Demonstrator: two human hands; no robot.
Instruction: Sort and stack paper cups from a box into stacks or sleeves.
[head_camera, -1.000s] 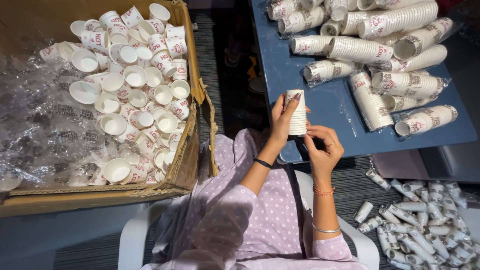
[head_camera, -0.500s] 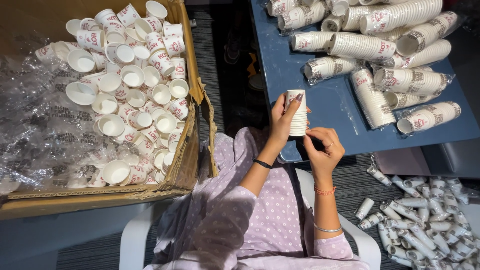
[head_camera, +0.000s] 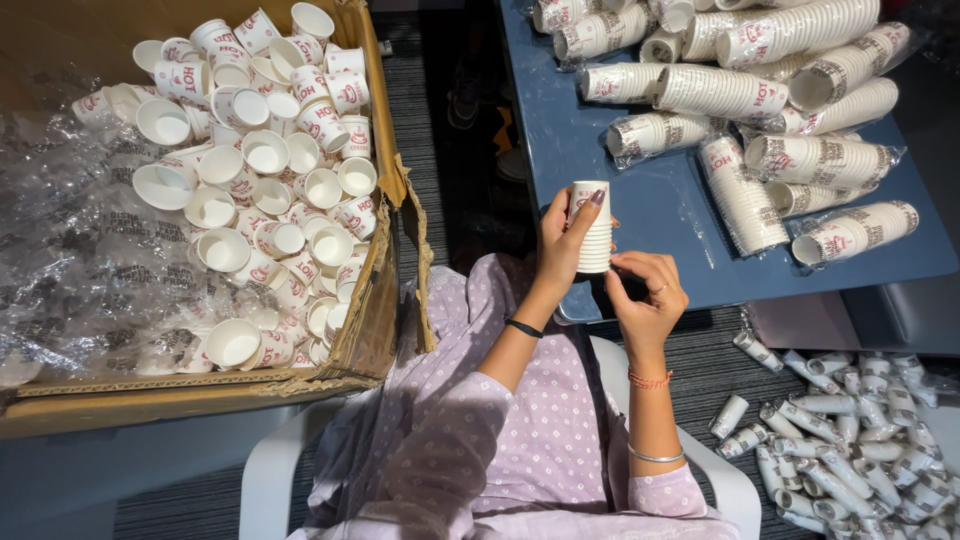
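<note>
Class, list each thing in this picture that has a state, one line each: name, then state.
Small cup stack: upright, held.
Left hand: gripping the stack's side.
Right hand: fingers at the stack's base.
Cardboard box: open, holding loose cups.
Wrapped cup sleeves: lying on blue table.

You hold a small stack of cups (head_camera: 592, 228) made of matt white paper with red print. The big box (head_camera: 385, 215) beside you is rough brown cardboard with torn edges. Thin clear plastic (head_camera: 70, 260) inside it is crinkly and shiny. The table (head_camera: 660, 205) has a smooth blue top with a soft shine. The long cup stacks (head_camera: 820, 160) on it sit in glossy clear wrap. Your chair (head_camera: 270, 470) is smooth white plastic. Your shirt (head_camera: 530, 440) is soft lilac cloth with dots.
</note>
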